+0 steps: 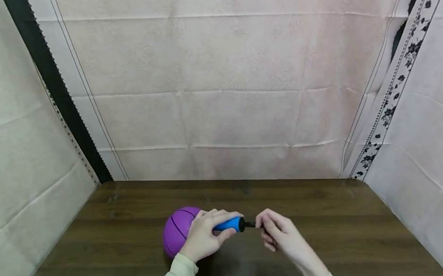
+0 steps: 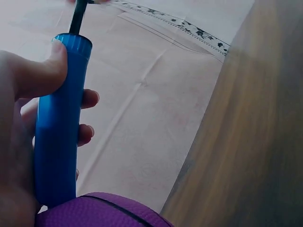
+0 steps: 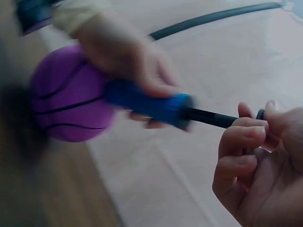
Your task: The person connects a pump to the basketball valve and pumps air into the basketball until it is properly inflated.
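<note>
Probably at the pumping step, the left hand [image 1: 202, 237] wraps its fingers round the blue pump [image 1: 229, 225] beside the purple ball [image 1: 179, 232], lower centre of frame, while the right hand's [image 1: 282, 235] grasp the black rod [image 3: 212, 117], the next stroke likely calling for steady alignment.

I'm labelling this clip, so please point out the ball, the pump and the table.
Ball [image 3: 72, 92]: right wrist view, on a purple panel between two black seams.
Pump [image 2: 57, 132]: left wrist view, on the blue barrel.
Table [image 1: 356, 232]: head view, on its bare brown top.
</note>
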Demonstrator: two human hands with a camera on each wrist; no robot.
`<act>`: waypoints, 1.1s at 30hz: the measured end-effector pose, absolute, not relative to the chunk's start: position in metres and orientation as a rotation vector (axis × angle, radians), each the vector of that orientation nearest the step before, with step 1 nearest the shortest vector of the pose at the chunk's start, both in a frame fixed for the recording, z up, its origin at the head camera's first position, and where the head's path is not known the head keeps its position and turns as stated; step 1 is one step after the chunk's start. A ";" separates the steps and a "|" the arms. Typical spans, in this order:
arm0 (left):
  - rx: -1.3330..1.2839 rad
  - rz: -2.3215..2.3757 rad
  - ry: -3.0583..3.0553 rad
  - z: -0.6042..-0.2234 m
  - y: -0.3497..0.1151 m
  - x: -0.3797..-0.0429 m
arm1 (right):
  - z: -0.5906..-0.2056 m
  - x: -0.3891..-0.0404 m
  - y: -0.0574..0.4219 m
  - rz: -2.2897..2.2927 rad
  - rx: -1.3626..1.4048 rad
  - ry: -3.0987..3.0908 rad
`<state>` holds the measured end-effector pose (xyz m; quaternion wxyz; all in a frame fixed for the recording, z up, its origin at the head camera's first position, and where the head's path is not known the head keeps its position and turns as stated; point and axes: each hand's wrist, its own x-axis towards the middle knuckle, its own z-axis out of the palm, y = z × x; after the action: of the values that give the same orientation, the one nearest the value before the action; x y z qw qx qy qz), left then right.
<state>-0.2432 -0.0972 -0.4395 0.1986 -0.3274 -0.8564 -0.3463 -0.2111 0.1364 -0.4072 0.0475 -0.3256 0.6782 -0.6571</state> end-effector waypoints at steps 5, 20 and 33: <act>-0.968 -0.942 -2.355 -0.438 -0.095 -0.242 | -0.416 -0.214 0.127 -1.943 -0.838 2.102; -0.869 -0.978 -2.373 -0.435 -0.113 -0.247 | -0.388 -0.202 0.160 -2.075 -0.923 2.107; -1.003 -0.974 -2.322 -0.441 -0.091 -0.245 | -0.408 -0.211 0.129 -1.904 -0.798 2.181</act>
<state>-0.2450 -0.0911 -0.4408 0.2137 -0.3616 -0.8369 -0.3509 -0.2110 0.1292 -0.4084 0.0692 -0.2650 0.7246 -0.6324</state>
